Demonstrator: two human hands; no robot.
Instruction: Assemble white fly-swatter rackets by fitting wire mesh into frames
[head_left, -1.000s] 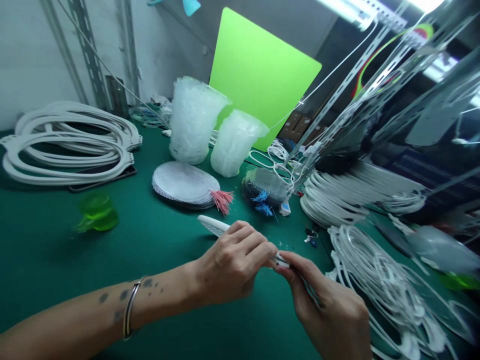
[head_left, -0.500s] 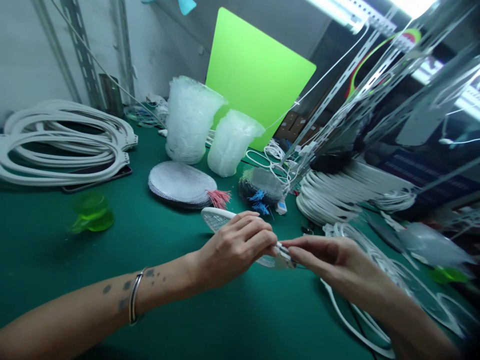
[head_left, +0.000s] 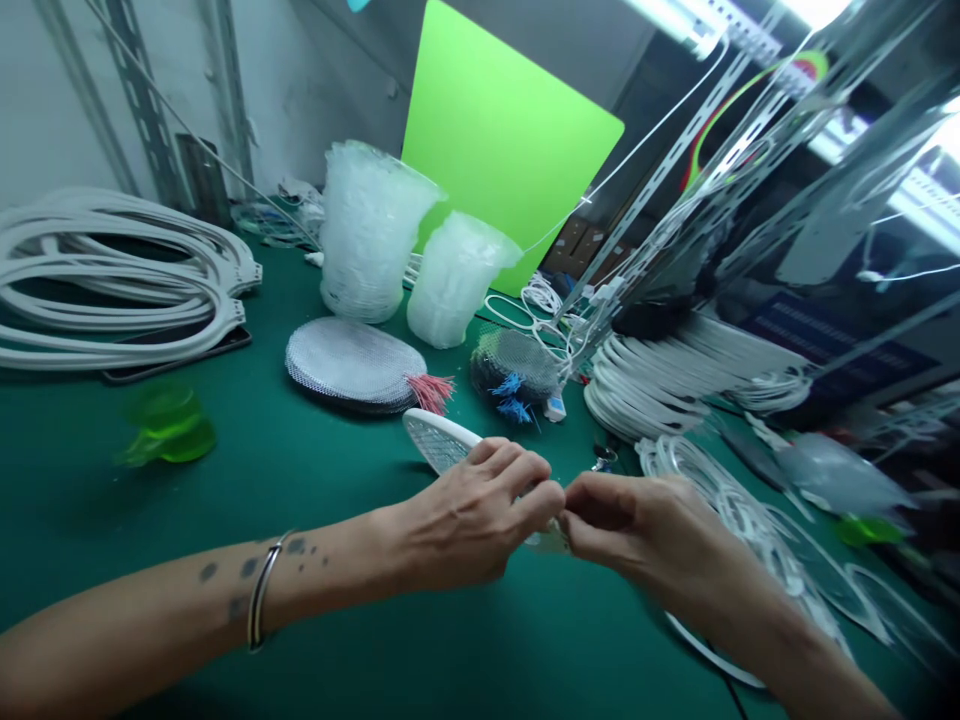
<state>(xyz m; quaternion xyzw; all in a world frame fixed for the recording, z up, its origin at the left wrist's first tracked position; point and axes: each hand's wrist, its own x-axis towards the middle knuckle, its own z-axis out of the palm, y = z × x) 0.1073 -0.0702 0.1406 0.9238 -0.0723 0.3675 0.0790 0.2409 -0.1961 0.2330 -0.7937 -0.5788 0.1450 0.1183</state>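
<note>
A white oval frame filled with mesh (head_left: 437, 440), like the head of an electric mosquito swatter, is tilted above the green table. My left hand (head_left: 472, 520) is closed over its near part, fingers wrapped round the rim. Thumb and forefinger of my right hand (head_left: 652, 525) pinch at the narrow end, touching the left fingertips. Most of that end is hidden behind the fingers. Beyond the frame lie a stack of silvery oval mesh sheets (head_left: 352, 362) with red wire ends (head_left: 431, 392) and a darker mesh stack (head_left: 517, 360) with blue wire ends (head_left: 514, 405).
White oval frames (head_left: 112, 345) are piled at left, near a green tape dispenser-like object (head_left: 171, 425). Two stacks of translucent plastic pieces (head_left: 371, 240) stand before a bright green board (head_left: 510, 140). More white frames (head_left: 637, 390) and loose white loops (head_left: 720, 500) lie at right.
My right hand has moved in against the left fingers, and the frame's narrow end, visible before, is now mostly covered. The whole view has shifted slightly.
</note>
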